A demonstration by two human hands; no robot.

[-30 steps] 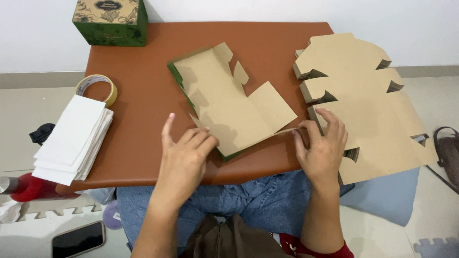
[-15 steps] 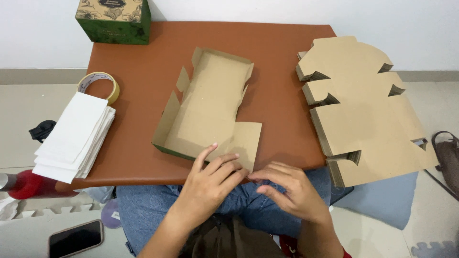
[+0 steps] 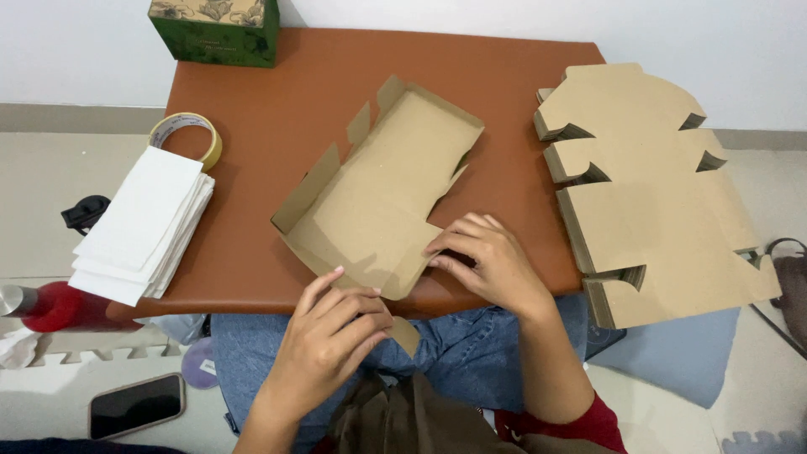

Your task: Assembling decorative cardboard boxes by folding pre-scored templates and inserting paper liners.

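Observation:
A flat brown cardboard box blank (image 3: 382, 189), partly folded with raised side flaps, lies on the brown table (image 3: 277, 101). My left hand (image 3: 332, 332) grips its near flap at the table's front edge, bending it down over my lap. My right hand (image 3: 487, 261) presses its fingers on the blank's right near edge. Both hands touch the same blank.
A stack of flat box blanks (image 3: 651, 189) overhangs the table's right side. A pile of white paper (image 3: 143, 223) and a tape roll (image 3: 187, 134) sit at the left, a green box (image 3: 214, 29) at the back. A phone (image 3: 134, 405) and a red bottle (image 3: 42, 307) lie on the floor.
The blank has turned and shifted toward the table's middle. My left hand has closed on its near flap, and my right hand has moved up onto the blank's right edge.

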